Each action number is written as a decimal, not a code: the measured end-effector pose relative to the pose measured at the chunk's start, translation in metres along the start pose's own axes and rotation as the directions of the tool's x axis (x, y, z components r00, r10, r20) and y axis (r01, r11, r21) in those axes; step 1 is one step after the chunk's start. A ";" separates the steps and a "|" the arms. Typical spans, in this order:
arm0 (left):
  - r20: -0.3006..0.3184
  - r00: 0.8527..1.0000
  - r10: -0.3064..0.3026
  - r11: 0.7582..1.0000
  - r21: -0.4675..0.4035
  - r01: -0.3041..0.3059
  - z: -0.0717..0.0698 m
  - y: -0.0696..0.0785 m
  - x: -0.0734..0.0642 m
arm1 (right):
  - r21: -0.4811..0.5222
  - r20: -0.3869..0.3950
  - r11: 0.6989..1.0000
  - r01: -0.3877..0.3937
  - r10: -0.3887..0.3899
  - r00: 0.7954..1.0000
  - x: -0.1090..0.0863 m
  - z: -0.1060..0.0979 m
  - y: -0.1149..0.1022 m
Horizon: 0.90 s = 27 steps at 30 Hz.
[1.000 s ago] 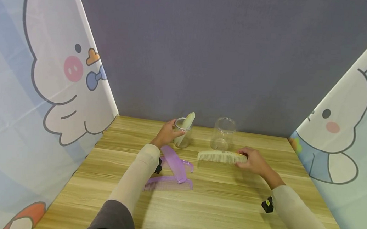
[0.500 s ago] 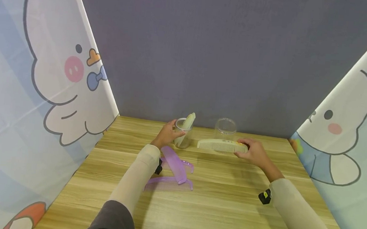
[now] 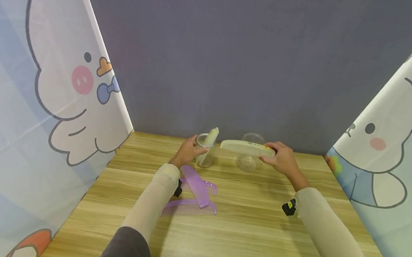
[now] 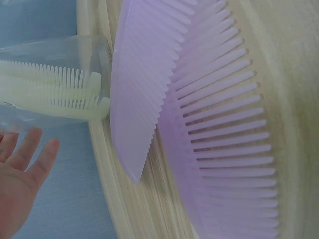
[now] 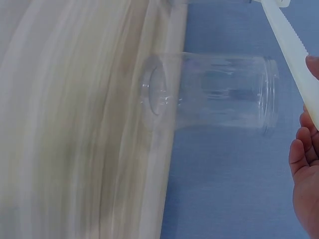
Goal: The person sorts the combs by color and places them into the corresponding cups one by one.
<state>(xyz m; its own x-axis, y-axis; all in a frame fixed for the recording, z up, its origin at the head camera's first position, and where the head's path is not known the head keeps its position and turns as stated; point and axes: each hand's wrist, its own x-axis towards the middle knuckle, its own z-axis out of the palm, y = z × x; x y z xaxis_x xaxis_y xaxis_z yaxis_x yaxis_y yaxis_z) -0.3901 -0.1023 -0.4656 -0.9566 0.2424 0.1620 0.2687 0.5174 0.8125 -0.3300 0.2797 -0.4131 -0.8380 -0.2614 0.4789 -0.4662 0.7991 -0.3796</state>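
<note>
My left hand holds the rim of a clear plastic jar, thumb at the front and fingers behind. Pale green combs stand tilted inside it; the left wrist view shows two toothed ends near its bottom. My right hand pinches one end of another pale green comb, held level in the air with its teeth down. Behind that comb stands a second clear jar, upright, with no comb visible inside; the held comb is above and apart from its mouth in the right wrist view.
Three purple combs lie on the wooden table by my left forearm: one comb slants across another comb and a lower comb. A grey panel rises behind the jars, with cartoon-printed sheets at both sides.
My right hand has lifted the pale green comb up and back, from in front of the right jar to the level of its upper part. My left hand stays on its jar.
</note>
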 end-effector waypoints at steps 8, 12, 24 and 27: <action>0.006 1.000 0.005 1.000 0.008 -0.005 -0.001 -0.002 -0.001 | 0.021 0.019 0.998 -0.062 0.061 0.998 0.017 0.003 -0.010; 0.004 1.000 0.018 1.000 0.016 -0.018 -0.001 -0.002 -0.001 | 0.015 0.007 0.999 -0.034 0.034 0.999 0.025 0.007 -0.015; 0.000 1.000 0.028 0.999 0.022 -0.028 -0.001 0.000 0.000 | -0.039 0.085 0.999 -0.027 0.031 0.996 0.049 0.007 -0.032; 0.001 1.000 0.018 1.000 0.023 -0.018 -0.001 0.000 -0.001 | -0.038 0.100 0.999 -0.028 0.031 0.995 0.055 0.005 -0.038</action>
<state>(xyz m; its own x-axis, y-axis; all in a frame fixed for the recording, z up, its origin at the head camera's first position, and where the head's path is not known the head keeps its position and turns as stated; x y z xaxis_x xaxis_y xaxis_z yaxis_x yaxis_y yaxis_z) -0.3894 -0.1034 -0.4650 -0.9515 0.2522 0.1763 0.2885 0.5318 0.7962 -0.3600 0.2323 -0.3765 -0.8762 -0.2890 0.3856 -0.4319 0.8259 -0.3625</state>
